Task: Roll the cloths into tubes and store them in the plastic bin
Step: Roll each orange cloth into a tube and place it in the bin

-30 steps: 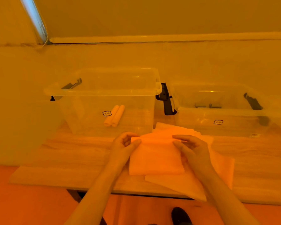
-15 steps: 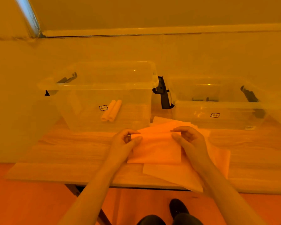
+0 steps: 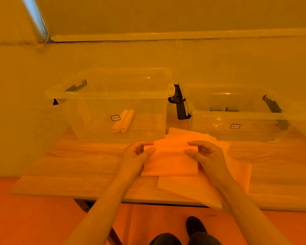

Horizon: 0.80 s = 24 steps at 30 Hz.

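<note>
A folded cloth [image 3: 170,161] lies on top of a pile of flat cloths [image 3: 189,188] at the table's middle. My left hand [image 3: 137,152] pinches its far left corner and my right hand [image 3: 204,154] pinches its far right corner, with the far edge curled over between them. Behind, at the left, stands a clear plastic bin [image 3: 113,92] holding two rolled cloths [image 3: 123,120] side by side on its floor.
A second, lower clear bin [image 3: 237,117] stands at the back right, with black latches on both bins. The wooden table [image 3: 78,161] ends near my legs. A wall rises right behind the bins.
Both hands have turned the cloth's far edge a little further toward me. The view has shifted slightly; the bins and rolled cloths stay put.
</note>
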### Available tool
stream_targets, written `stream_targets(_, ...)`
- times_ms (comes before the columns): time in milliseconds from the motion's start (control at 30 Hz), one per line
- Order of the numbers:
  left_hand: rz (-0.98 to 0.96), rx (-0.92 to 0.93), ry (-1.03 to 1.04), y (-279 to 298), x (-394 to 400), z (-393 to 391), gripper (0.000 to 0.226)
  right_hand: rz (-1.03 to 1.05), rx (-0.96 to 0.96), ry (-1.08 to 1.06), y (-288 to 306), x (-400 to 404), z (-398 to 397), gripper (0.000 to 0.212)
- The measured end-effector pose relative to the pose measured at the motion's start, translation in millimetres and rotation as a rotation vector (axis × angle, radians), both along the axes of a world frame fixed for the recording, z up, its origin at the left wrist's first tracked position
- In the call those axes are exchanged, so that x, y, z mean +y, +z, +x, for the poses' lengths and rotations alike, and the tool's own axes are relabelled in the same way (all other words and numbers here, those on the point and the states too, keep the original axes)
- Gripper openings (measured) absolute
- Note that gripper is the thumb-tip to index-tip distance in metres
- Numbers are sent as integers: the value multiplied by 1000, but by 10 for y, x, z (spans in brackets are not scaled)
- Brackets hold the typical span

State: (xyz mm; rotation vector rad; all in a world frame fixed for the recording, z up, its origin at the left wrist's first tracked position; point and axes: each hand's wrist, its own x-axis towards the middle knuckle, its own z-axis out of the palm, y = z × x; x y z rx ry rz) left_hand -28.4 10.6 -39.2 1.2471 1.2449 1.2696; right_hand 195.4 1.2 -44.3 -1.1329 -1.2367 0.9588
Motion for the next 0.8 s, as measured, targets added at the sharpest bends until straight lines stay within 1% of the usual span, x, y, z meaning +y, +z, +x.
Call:
stream_targets(100,6,-17,-15,2,-12,-11,18,6,-32,-9,-9,7,-8,20)
stream_targets(233,14,47,-36,-12,-10,-4,28,18,-15,-13,-15,-1,5,22)
stream_targets(300,24,45,-27,-14,-13,-6,26,34,-12,-10,-7,-7,1,23)
stream_targets(400,57,51,-5,-15,-23,-9,18,2,8,12,-13,-10,7,24)
stream_targets(500,80,61,-3,-27,-15,-5,12,-4,-21,-5,-28,-2,21,25)
stream_targets(600,37,28,-42,-33,-7,-5,21,41,-75,-34,-21,-8,18,30)
stream_targets(667,28,22,-52,-43,2,-8,24,54,-72,-45,-9,-13,10,32)
stream_targets(800,51,13,-28,-70,18,-12,20,62,-65,-32,16,-31,-3,33)
